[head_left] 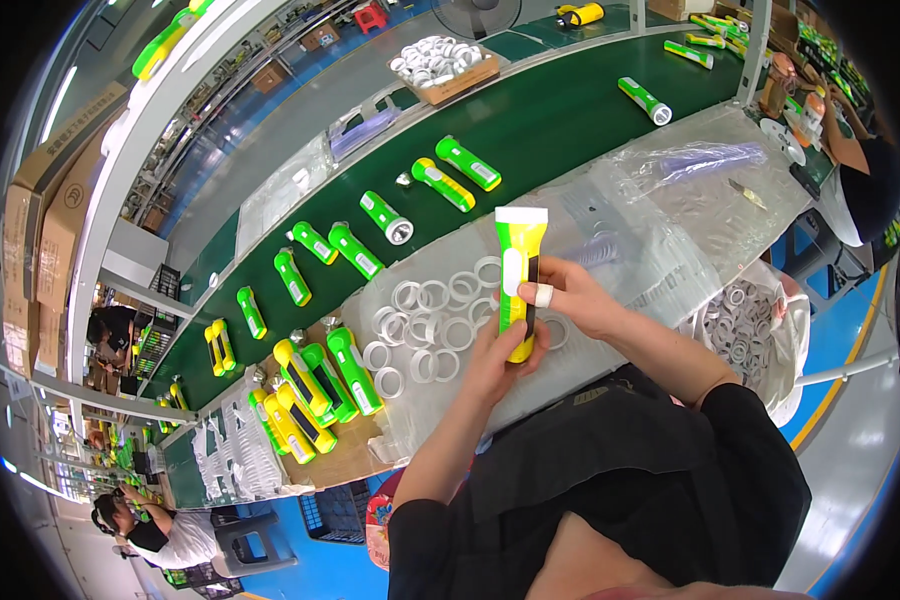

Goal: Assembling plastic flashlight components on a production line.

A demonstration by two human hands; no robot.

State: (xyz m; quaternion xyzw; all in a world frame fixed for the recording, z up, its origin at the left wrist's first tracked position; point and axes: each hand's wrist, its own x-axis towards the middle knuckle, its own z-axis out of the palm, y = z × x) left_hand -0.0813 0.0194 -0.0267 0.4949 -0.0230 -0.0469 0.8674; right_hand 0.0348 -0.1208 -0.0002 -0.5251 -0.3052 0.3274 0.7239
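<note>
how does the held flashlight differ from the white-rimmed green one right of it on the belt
The held flashlight is mostly yellow; the belt flashlight mostly green. The held flashlight is head-up in left hand and right hand; the belt flashlight lies down. The belt flashlight shows its lens; the held flashlight does not. Both have white rims.

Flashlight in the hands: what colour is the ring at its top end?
The ring on the flashlight is white, best seen in the head view.
</note>
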